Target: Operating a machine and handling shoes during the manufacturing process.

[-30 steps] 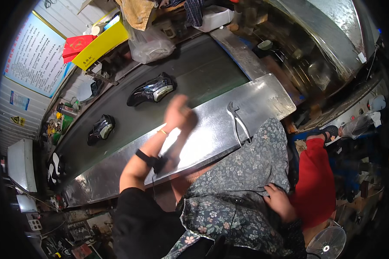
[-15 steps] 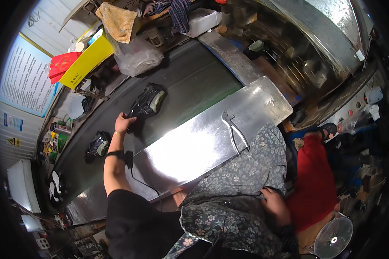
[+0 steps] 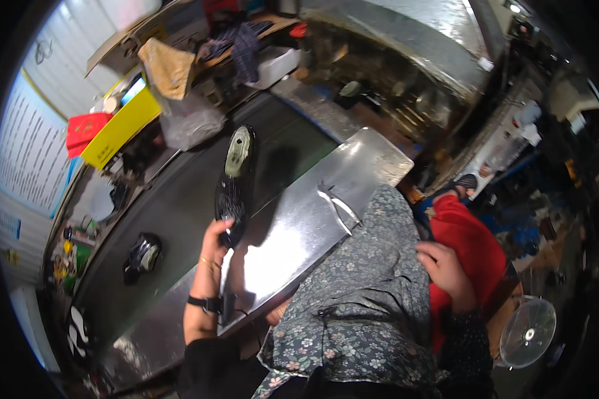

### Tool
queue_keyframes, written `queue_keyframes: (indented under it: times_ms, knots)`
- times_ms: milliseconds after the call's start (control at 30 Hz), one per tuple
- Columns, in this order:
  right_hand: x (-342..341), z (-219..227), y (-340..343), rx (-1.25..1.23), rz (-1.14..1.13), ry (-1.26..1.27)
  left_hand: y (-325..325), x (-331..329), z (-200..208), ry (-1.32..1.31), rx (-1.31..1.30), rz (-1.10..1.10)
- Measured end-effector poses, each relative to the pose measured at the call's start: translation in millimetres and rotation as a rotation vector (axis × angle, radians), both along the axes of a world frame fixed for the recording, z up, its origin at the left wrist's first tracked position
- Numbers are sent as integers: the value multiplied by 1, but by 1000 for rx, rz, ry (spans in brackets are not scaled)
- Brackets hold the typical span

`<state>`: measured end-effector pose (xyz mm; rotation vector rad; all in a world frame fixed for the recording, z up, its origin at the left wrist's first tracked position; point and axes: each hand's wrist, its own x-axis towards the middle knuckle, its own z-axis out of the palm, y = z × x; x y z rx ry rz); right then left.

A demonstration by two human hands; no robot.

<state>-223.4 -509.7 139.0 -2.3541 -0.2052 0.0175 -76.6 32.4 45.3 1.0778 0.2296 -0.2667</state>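
Over belt edge (image 3: 293, 179), shoe (image 3: 234, 189) in left fingers (image 3: 219, 228)

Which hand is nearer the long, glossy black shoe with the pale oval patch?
Left: the left hand grips the shoe by its near end; the right hand is farther right, beside the grey floral apron.

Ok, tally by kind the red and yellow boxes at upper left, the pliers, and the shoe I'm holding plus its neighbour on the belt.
Shoes: 2, held shoe in left hand, other shoe on belt
Pliers: 1
Boxes: 2, red box, yellow box
Total: 5
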Motion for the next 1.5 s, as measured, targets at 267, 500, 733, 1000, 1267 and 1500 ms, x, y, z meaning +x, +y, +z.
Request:
queue_keyframes:
  times_ms: [267, 500, 733, 1000, 1267, 1500]
  knots:
    - [33, 88, 34, 313, 63, -729, -221, -57, 29, 446, -969, -1088]
    - [-7, 18, 21, -349, 15, -675, -340, -49, 50, -297, 72, -856]
    - [8, -8, 4, -155, -94, -616, -395, -42, 46, 39, 141, -645]
    - [17, -5, 1, -4, -31, -409, -382, -43, 33, -157, 286, -561]
    - [-42, -130, 33, 659, -391, 132, -355, -29, 19, -709, 655, -552]
    - [-7, -123, 3, 879, -484, 401, -340, -18, 21, -212, 116, -659]
